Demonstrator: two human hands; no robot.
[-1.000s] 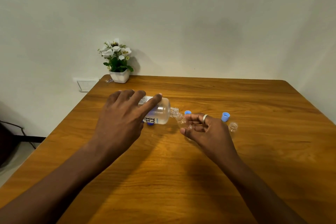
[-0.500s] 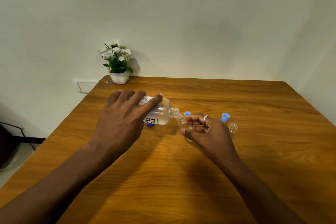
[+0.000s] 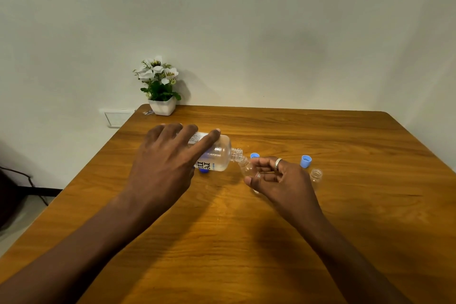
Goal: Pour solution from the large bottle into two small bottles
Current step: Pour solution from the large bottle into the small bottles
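large bottle (image 3: 217, 158) | label | reads "re" over "nu"

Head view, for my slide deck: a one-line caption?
Left hand tips the large bottle into a small bottle held by the right hand.

soft indoor light, sharp focus, bowed edges

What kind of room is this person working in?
Probably a home or a small office rather than a lab: a plain wooden table pushed into the corner of bare white walls, a small potted artificial flower plant as decoration, and a wall socket plate beside the table.
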